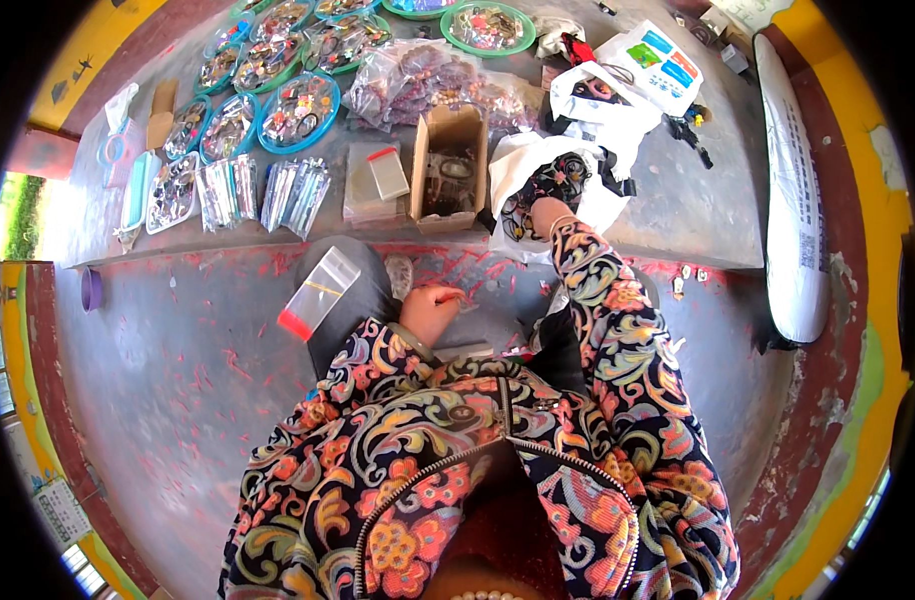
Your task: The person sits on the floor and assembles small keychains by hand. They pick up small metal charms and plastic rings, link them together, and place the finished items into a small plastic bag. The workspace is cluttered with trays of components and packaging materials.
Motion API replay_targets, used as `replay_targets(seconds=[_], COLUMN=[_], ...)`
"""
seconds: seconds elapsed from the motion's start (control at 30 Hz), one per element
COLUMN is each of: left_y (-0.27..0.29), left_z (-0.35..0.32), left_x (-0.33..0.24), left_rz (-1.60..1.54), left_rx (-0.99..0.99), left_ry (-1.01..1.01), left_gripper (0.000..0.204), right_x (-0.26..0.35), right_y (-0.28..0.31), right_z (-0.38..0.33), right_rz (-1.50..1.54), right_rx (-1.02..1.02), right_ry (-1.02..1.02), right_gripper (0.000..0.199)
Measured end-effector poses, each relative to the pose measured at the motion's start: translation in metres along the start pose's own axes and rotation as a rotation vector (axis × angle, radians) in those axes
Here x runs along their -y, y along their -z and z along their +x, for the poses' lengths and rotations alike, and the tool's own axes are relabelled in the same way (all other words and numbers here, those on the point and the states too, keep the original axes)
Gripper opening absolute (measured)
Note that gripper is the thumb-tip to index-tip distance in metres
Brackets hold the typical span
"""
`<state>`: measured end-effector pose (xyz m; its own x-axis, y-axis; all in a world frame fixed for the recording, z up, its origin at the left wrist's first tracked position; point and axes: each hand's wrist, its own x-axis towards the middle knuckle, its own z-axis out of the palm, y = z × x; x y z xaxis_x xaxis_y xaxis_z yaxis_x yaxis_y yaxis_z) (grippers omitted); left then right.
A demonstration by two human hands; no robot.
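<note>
The right hand is reaching toward twelve o'clock into a white plastic bag on the surface; its grip is hidden. The left hand is pinching closed on something small. The bag is probably light, limp and slippery, best gathered at its rim.

Open cardboard box sits on the raised ledge. Left of it: flat zip bags, then packet rows; round trays behind those. Right of box: plastic bag, right hand inside. Left hand lies below the ledge, on the lap.
</note>
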<state>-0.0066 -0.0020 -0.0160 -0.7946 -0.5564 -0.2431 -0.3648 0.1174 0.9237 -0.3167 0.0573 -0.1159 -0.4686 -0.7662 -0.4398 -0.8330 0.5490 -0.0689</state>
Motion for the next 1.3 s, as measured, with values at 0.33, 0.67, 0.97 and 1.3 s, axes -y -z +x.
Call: replay_targets(seconds=[0.33,0.67,0.97,1.3], left_y=[0.007,0.017,0.016,0.024], left_z=[-0.01,-0.013,-0.017,-0.013], left_x=[-0.01,-0.021,-0.015,-0.017], left_rz=[-0.301,-0.504,-0.62,-0.839], left_rx=[0.114,0.387,0.432,0.522], left_ry=[0.127,0.179,0.305,0.371], left_gripper=[0.019,0.019,0.02,0.018], right_x=[0.031,0.086,0.108,0.112], right_y=[0.109,0.065,0.077,0.065], right_z=[-0.103,-0.181,-0.217,-0.211], right_rz=[1.119,1.33,0.381,0.236], right_rx=[0.237,0.291,-0.206,-0.222], right_ry=[0.208,0.185,0.579,0.608], right_gripper=[0.016,0.018,0.07,0.067])
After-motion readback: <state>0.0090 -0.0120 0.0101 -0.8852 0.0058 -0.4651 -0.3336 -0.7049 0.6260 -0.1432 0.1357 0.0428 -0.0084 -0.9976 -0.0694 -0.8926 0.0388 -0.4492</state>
